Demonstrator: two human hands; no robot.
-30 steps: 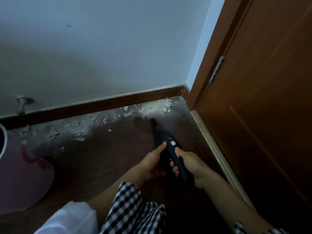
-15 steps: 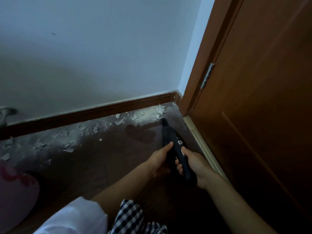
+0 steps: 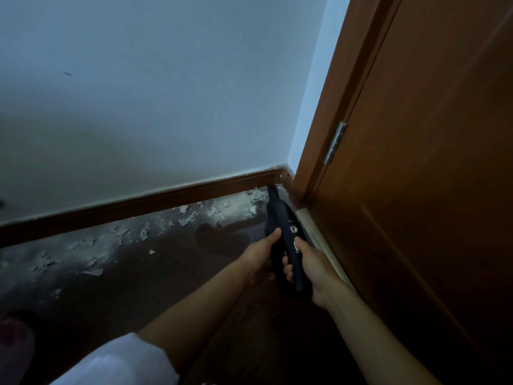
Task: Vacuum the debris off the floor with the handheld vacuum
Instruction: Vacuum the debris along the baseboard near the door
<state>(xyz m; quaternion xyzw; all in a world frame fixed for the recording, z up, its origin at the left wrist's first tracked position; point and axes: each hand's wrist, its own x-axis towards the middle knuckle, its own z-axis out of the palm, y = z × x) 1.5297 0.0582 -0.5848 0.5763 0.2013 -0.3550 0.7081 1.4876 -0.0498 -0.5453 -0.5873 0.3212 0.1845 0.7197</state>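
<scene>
The dark floor (image 3: pixel 133 276) below the baseboard (image 3: pixel 144 207) is mostly uncleaned: pale paint-like debris (image 3: pixel 191 218) and dust lie in a band along the baseboard, from its far left reach to the corner by the door (image 3: pixel 430 218). The handheld vacuum (image 3: pixel 280 226) points into that corner, its nozzle tip at the baseboard among the flakes. The left hand (image 3: pixel 259 252) grips its body; the right hand (image 3: pixel 311 266) wraps the handle, thumb by the button. Judging by this, nearly everything remains.

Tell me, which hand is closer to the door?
The right hand, gripping the vacuum handle, is nearer the door. The left hand holds the vacuum's other side, farther away.
</scene>
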